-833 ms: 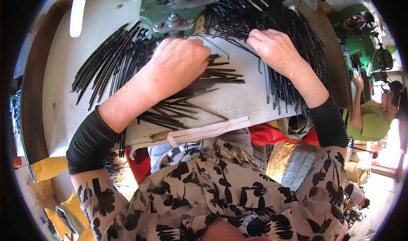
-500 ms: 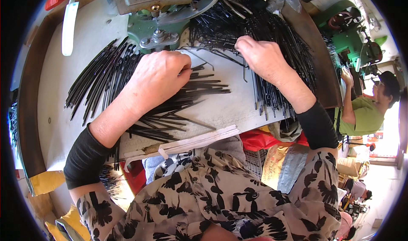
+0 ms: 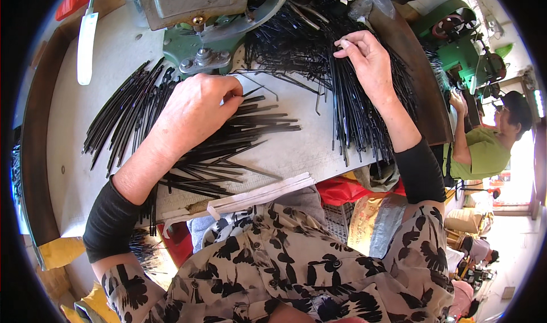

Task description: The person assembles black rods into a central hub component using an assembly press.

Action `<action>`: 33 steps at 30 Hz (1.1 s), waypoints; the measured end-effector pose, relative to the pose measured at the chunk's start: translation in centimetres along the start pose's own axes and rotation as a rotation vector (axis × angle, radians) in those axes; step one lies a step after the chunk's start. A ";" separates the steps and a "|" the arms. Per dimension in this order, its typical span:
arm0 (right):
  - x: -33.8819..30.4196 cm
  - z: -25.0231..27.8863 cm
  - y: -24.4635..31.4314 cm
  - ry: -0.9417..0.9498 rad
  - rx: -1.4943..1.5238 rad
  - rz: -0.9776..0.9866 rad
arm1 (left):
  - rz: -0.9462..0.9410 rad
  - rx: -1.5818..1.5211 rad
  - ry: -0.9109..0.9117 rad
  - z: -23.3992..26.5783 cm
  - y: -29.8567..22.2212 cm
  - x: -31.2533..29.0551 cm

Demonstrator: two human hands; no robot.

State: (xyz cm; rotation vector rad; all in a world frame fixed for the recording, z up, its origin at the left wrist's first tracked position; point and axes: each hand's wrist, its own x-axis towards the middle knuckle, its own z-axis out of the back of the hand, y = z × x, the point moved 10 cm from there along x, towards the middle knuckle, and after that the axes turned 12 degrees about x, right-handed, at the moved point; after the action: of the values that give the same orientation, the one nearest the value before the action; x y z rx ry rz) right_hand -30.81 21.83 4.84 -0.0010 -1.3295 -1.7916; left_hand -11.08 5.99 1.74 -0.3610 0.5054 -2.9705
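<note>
My left hand (image 3: 196, 109) is closed in a pinch just in front of the press's metal die (image 3: 203, 59). A thin black rod (image 3: 253, 91) shows at its fingertips, but whether they grip it I cannot tell. Under and around that wrist lie loose black rods, one bundle (image 3: 122, 109) fanned to the left and another (image 3: 259, 122) pointing right. Over the large heap of black rods (image 3: 356, 115) on the right, my right hand (image 3: 370, 63) has thumb and fingers drawn together. Anything between those fingertips is too small to make out.
The press head (image 3: 194, 3) on its green base overhangs the white worktable (image 3: 62, 192), which has a raised brown rim (image 3: 40, 123). A white tag-like strip (image 3: 86, 49) hangs at the upper left. Beyond the right rim, a person in green (image 3: 484, 149) works at a green machine (image 3: 464, 46).
My right hand has moved rightward and up over the heap, turning so its thumb side shows. My left hand stays pinched by the die. The whole view has shifted slightly.
</note>
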 end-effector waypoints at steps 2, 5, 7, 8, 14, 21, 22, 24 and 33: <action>0.2 -0.6 -0.9 0.041 0.056 -0.102 | 0.008 -0.004 0.022 -0.5 0.4 0.0; 0.4 -1.7 -1.4 0.108 0.019 -0.141 | 0.007 -0.022 0.032 -0.7 0.5 -0.1; 0.5 -1.8 -1.2 0.117 -0.017 -0.143 | 0.013 -0.016 0.046 -0.4 0.2 -0.2; 0.6 -1.8 -1.3 0.117 -0.018 -0.142 | 0.021 -0.010 0.061 -0.3 0.2 -0.2; 0.2 -0.7 -1.1 -0.016 0.157 -0.142 | 0.074 -0.028 0.072 -0.2 1.3 -0.3; 0.8 -2.2 -1.9 0.147 -0.146 -0.184 | 0.062 -0.026 0.086 -0.5 1.3 -0.3; 0.8 -2.4 -1.9 0.182 -0.276 -0.154 | 0.069 -0.033 0.099 -0.5 1.3 -0.3; 0.7 -2.5 -1.4 0.187 -0.325 -0.118 | 0.078 -0.040 0.112 -0.6 1.4 -0.4; 1.0 -2.0 2.3 0.007 -0.400 0.122 | 0.110 -0.009 0.093 -0.3 2.4 -0.7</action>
State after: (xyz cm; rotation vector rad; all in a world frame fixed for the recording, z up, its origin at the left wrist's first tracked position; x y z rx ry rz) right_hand -29.05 19.51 6.24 -0.2881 -0.9258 -1.9193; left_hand -10.32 3.91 0.50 -0.1900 0.5304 -2.8898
